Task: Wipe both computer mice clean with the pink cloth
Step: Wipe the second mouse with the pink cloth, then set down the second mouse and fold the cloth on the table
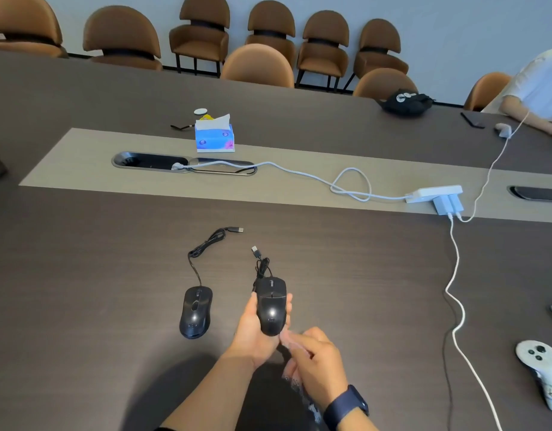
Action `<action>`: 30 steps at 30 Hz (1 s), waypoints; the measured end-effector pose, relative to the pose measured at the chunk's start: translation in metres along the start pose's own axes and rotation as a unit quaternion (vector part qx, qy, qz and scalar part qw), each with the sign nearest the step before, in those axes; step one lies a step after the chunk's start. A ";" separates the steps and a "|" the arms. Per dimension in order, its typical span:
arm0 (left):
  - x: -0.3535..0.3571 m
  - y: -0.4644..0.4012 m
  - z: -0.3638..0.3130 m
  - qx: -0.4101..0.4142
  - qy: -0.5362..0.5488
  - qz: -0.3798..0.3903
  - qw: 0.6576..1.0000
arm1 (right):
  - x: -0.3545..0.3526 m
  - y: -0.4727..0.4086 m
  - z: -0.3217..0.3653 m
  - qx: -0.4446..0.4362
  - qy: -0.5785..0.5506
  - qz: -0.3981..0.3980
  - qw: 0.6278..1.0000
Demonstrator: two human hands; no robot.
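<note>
My left hand [255,332] is raised a little above the dark table [81,275] and grips a black wired mouse [271,309], top side up; its cable and USB plug [255,251] trail away from me. My right hand [319,360], with a dark watch on the wrist, pinches a pale pink cloth [289,340] against the near end of that mouse. More of the cloth hangs under the hand, blurred. A second black mouse [196,312] lies flat on the table to the left, apart from both hands, its cable [206,244] coiled beyond it.
A tissue box [214,136] stands by the cable port [150,161]. At the right are a white power strip [433,194], its white cable [455,275] and a white controller [539,359]. Another person's arm [536,116] rests at the far right. Brown chairs [259,63] line the far side.
</note>
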State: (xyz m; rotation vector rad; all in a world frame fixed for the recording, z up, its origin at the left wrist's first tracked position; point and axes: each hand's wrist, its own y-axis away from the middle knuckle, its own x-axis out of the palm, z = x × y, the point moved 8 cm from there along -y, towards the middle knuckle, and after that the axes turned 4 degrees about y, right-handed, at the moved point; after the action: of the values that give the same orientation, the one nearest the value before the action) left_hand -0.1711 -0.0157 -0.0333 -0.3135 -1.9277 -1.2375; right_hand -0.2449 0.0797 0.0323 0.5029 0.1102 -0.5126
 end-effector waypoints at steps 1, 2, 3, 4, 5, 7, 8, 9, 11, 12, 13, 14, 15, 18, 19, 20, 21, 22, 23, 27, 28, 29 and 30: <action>-0.006 -0.002 -0.004 0.015 -0.032 -0.015 0.999 | -0.008 -0.004 0.000 -0.008 -0.004 -0.023 1.000; -0.013 -0.003 -0.007 0.028 -0.069 -0.029 0.997 | -0.017 -0.006 0.000 -0.002 -0.031 -0.050 0.998; -0.018 -0.004 -0.009 0.035 -0.107 -0.040 0.993 | -0.025 -0.010 -0.002 0.010 -0.075 -0.069 0.995; -0.024 -0.005 -0.011 0.038 -0.141 -0.053 0.988 | -0.031 -0.014 -0.005 0.028 -0.127 -0.075 0.989; -0.029 -0.005 -0.012 0.043 -0.167 -0.067 0.983 | -0.034 -0.018 -0.008 0.044 -0.178 -0.070 0.980; -0.041 -0.007 -0.016 0.059 -0.205 -0.122 0.969 | -0.034 -0.021 -0.007 0.077 -0.261 -0.044 0.961; -0.046 -0.007 -0.018 0.073 -0.230 -0.157 0.958 | -0.032 -0.021 -0.007 0.091 -0.292 -0.029 0.952; -0.048 -0.006 -0.021 0.089 -0.268 -0.187 0.941 | -0.030 -0.022 -0.005 0.101 -0.319 -0.014 0.942; -0.045 -0.001 -0.030 0.131 -0.370 -0.227 0.891 | -0.028 -0.024 -0.005 0.114 -0.342 0.002 0.933; -0.042 0.002 -0.032 0.149 -0.410 -0.237 0.868 | -0.030 -0.026 -0.007 0.116 -0.337 -0.003 0.934; -0.039 0.005 -0.034 0.165 -0.437 -0.246 0.849 | -0.033 -0.028 -0.009 0.111 -0.324 -0.016 0.939; -0.038 0.006 -0.036 0.175 -0.457 -0.254 0.835 | -0.037 -0.030 -0.010 0.103 -0.303 -0.030 0.947; -0.037 0.007 -0.037 0.180 -0.474 -0.260 0.821 | -0.041 -0.031 -0.009 0.090 -0.286 -0.041 0.953; -0.037 0.002 -0.039 0.177 -0.518 -0.270 0.792 | -0.052 -0.032 -0.002 0.064 -0.252 -0.061 0.964; -0.038 0.000 -0.039 0.173 -0.526 -0.274 0.786 | -0.055 -0.033 -0.001 0.058 -0.244 -0.064 0.966; -0.039 -0.002 -0.040 0.171 -0.532 -0.278 0.781 | -0.057 -0.033 -0.001 0.056 -0.237 -0.067 0.968; -0.039 -0.003 -0.041 0.173 -0.536 -0.282 0.777 | -0.058 -0.034 0.000 0.053 -0.232 -0.068 0.969; -0.039 -0.004 -0.042 0.174 -0.539 -0.285 0.773 | -0.060 -0.033 0.001 0.051 -0.223 -0.071 0.971; -0.038 -0.005 -0.043 0.175 -0.547 -0.290 0.765 | -0.062 -0.033 0.001 0.049 -0.211 -0.077 0.973; -0.037 0.000 -0.045 0.177 -0.607 -0.334 0.699 | -0.066 -0.038 0.000 0.032 -0.155 -0.100 0.982; -0.035 0.001 -0.044 0.182 -0.619 -0.341 0.683 | -0.067 -0.038 0.001 0.027 -0.137 -0.109 0.984; -0.034 0.002 -0.044 0.189 -0.628 -0.346 0.671 | -0.067 -0.038 0.001 0.023 -0.124 -0.116 0.985; -0.033 0.003 -0.043 0.193 -0.632 -0.350 0.664 | -0.067 -0.039 0.000 0.021 -0.117 -0.120 0.986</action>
State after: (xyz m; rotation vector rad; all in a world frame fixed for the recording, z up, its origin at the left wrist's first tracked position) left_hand -0.1275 -0.0441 -0.0473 -0.1974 -3.7453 -1.0018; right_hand -0.3225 0.0800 0.0302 0.4700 -0.0654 -0.8080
